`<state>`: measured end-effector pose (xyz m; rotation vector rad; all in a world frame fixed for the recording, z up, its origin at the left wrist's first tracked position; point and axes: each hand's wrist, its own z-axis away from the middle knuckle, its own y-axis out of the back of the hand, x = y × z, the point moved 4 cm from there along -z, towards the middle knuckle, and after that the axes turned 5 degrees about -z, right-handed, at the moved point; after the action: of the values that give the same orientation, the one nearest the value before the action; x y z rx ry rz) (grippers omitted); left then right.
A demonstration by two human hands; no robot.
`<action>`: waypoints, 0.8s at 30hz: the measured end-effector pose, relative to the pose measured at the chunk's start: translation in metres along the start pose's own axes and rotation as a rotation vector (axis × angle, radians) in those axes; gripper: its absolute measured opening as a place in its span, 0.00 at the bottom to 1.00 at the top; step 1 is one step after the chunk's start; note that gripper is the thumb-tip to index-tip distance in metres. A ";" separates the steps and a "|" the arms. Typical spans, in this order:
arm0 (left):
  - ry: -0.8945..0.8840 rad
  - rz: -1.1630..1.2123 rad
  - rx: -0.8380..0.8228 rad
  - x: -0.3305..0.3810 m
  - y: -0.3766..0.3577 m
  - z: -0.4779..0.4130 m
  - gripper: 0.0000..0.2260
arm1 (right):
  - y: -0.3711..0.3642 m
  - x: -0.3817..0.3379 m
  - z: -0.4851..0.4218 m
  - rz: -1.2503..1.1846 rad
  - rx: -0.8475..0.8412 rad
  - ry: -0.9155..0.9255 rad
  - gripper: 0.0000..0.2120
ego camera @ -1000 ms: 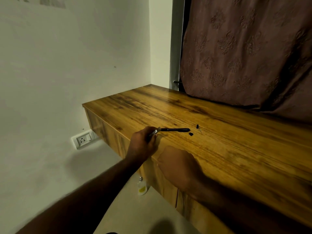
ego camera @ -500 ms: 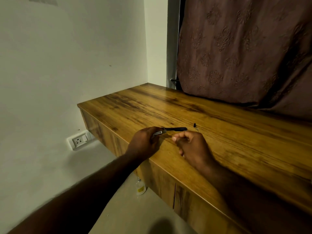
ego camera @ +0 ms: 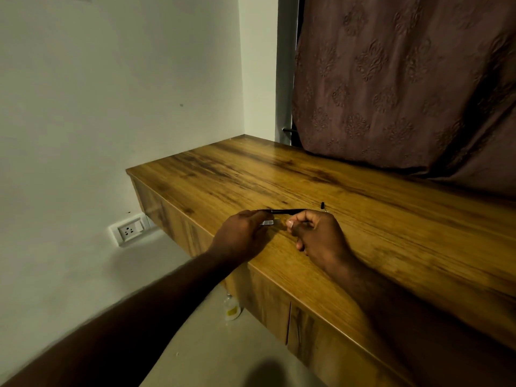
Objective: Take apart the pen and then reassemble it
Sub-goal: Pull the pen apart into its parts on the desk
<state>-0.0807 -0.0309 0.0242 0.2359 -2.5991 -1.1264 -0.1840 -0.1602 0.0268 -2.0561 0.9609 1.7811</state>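
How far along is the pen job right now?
Disassembly looks done: the black barrel and a small black piece lie apart on the desk. The left hand grips a labelled pen part; the right hand is curled, contents hidden. Reassembly is left.

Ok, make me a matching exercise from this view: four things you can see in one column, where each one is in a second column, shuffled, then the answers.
Things
1. black pen barrel
2. labelled pen piece
3. small bottle
4. socket

Places
A. standing on the floor
B. held by the left hand
C. lying on the wooden top
D. low on the white wall

Pairs: 1-C, 2-B, 3-A, 4-D
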 end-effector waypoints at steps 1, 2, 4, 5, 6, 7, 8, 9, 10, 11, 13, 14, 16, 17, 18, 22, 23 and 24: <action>-0.010 -0.002 -0.009 0.001 0.000 0.000 0.11 | -0.001 0.001 0.000 0.013 -0.001 0.007 0.05; -0.021 -0.009 -0.018 0.002 -0.001 0.000 0.10 | -0.001 0.002 -0.001 0.028 -0.002 0.013 0.05; -0.033 -0.031 -0.033 0.002 -0.002 -0.001 0.08 | -0.002 0.003 -0.002 0.059 -0.004 0.022 0.04; -0.034 -0.037 -0.041 0.002 -0.002 -0.001 0.08 | -0.002 0.004 -0.002 0.071 -0.007 0.026 0.04; -0.037 -0.039 -0.048 0.002 -0.003 -0.001 0.09 | -0.002 0.004 -0.002 0.076 -0.009 0.027 0.04; -0.048 -0.041 -0.051 0.003 -0.002 -0.001 0.10 | -0.003 0.005 -0.002 0.075 -0.009 0.027 0.04; -0.068 -0.045 -0.051 0.005 -0.001 -0.001 0.10 | -0.003 0.005 -0.002 0.072 -0.008 0.026 0.04; -0.089 -0.053 -0.049 0.006 0.000 -0.001 0.11 | -0.003 0.005 -0.002 0.070 -0.007 0.027 0.04; -0.106 -0.062 -0.050 0.007 0.001 -0.001 0.11 | -0.003 0.006 -0.002 0.073 -0.004 0.027 0.04; -0.114 -0.068 -0.053 0.008 0.001 -0.001 0.12 | -0.002 0.006 -0.002 0.078 0.002 0.026 0.04; -0.118 -0.067 -0.055 0.010 0.002 -0.002 0.12 | -0.001 0.006 -0.003 0.074 0.015 0.019 0.04; -0.114 -0.061 -0.054 0.010 0.002 -0.002 0.12 | 0.000 0.006 -0.003 0.057 0.018 0.012 0.04; -0.088 -0.035 -0.045 0.008 0.002 -0.003 0.11 | 0.002 0.006 -0.004 0.014 0.020 -0.001 0.04; -0.073 -0.023 -0.036 0.008 0.002 -0.002 0.11 | 0.002 0.007 -0.004 0.007 0.019 -0.003 0.04; -0.064 -0.015 -0.028 0.008 0.002 -0.002 0.11 | 0.002 0.007 -0.004 0.010 0.019 -0.003 0.04; -0.067 -0.008 -0.031 0.010 0.004 -0.002 0.13 | 0.000 0.007 -0.004 0.062 0.023 0.002 0.04; -0.073 -0.013 -0.041 0.010 0.004 -0.002 0.12 | 0.000 0.007 -0.005 0.064 0.023 0.001 0.03; -0.082 -0.025 -0.054 0.010 0.003 -0.002 0.12 | 0.000 0.008 -0.005 0.060 0.022 0.001 0.03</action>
<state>-0.0893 -0.0324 0.0299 0.2148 -2.6390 -1.2377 -0.1802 -0.1655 0.0206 -2.0349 1.0479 1.7909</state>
